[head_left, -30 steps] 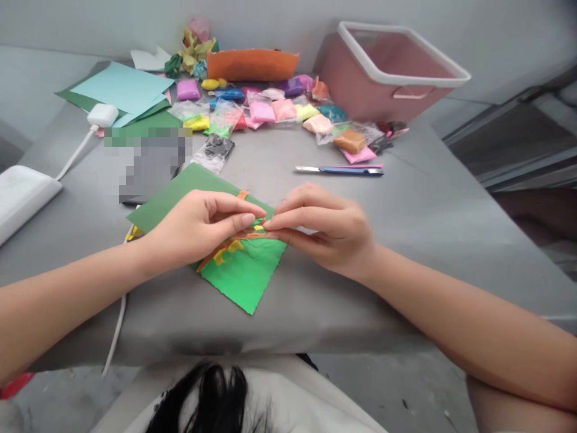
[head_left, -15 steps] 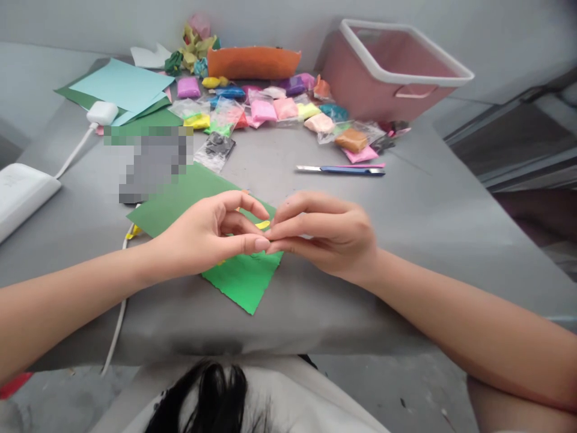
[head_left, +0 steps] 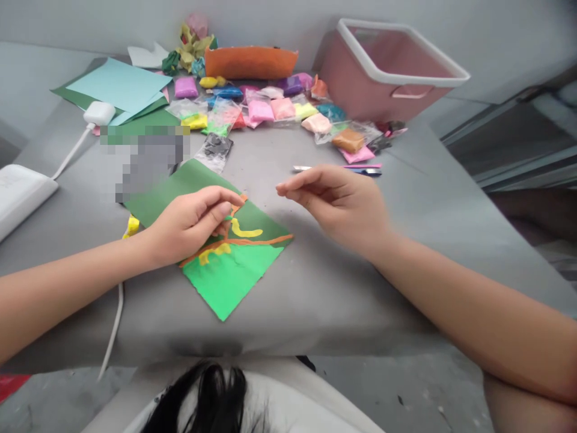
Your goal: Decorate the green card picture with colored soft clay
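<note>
My left hand (head_left: 196, 219) rests over the left part of a dark green card (head_left: 265, 219), its fingers loosely bent and apart, with no held thing visible. By its thumb lies a curved yellow clay piece (head_left: 247, 233) with a small green end. Orange clay strips (head_left: 259, 242) cross the card, and a wavy yellow piece (head_left: 214, 253) sits below them. Bright green sheeting (head_left: 232, 282) covers the card's near corner. Right of the card, my right hand (head_left: 336, 195) hovers with thumb and fingertips pinched together; whatever they hold, if anything, is too small to make out.
Behind my right hand lies a utility knife (head_left: 372, 172), partly covered. Several bagged clay packs (head_left: 260, 110) spread across the back, before an orange piece (head_left: 251, 63) and a pink bin (head_left: 374, 90). Paper sheets (head_left: 119, 84), a white charger (head_left: 99, 113) and its cable are on the left.
My hands have parted: the right has moved right and up, the left leftward and down onto the card. The card's near corner has shifted left, and its clay pieces show more.
</note>
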`<state>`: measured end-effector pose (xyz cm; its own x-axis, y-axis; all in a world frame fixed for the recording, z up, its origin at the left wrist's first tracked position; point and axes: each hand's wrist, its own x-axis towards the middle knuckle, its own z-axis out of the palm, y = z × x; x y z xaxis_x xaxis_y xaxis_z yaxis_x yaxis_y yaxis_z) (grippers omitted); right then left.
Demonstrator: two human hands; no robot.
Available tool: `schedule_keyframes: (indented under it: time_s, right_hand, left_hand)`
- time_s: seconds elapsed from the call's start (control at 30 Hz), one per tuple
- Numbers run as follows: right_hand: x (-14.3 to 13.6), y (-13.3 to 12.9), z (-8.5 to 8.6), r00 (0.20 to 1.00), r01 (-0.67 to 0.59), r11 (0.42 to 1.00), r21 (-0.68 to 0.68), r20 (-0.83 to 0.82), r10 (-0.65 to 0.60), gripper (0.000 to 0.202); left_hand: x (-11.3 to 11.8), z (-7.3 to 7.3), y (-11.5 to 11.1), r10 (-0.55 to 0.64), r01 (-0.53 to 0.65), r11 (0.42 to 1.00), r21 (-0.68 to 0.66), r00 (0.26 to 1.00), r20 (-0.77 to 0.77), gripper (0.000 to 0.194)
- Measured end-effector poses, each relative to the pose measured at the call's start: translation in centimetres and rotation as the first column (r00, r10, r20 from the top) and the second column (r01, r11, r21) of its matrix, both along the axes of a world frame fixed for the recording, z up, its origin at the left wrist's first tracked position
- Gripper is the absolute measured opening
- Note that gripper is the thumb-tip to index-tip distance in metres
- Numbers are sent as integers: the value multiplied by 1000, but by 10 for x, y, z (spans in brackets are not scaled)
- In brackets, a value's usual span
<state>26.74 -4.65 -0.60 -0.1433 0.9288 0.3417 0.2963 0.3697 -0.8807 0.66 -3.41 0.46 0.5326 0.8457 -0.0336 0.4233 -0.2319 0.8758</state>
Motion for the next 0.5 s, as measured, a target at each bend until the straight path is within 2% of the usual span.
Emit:
schedule_keyframes:
  time_s: [0.1,0.17,0.23,0.33,0.5]
  right_hand:
    - [1,-1,6,998,-58,992,-109,-15,56,13]
    - [2,-1,8,997,-60,987,-148,32,66,14]
    - [3,1,9,993,-66,992,-105,94,76,15]
    - [0,2,6,987,-92,996,-17,128,94,14]
    - [-3,0,6,980,-108,992,-70,163,118,7]
  left_hand:
    - [-8,4,13,21,-20,1000,-15,1000,7,36]
    - [-12,8,21,-34,34,999,21,999,-41,35]
    - [-13,12,27,-75,77,997,29,996,-57,33]
    - [-11,11,27,-106,105,993,45,994,8,35]
    - [-5,0,22,-167,166,986,24,983,72,35]
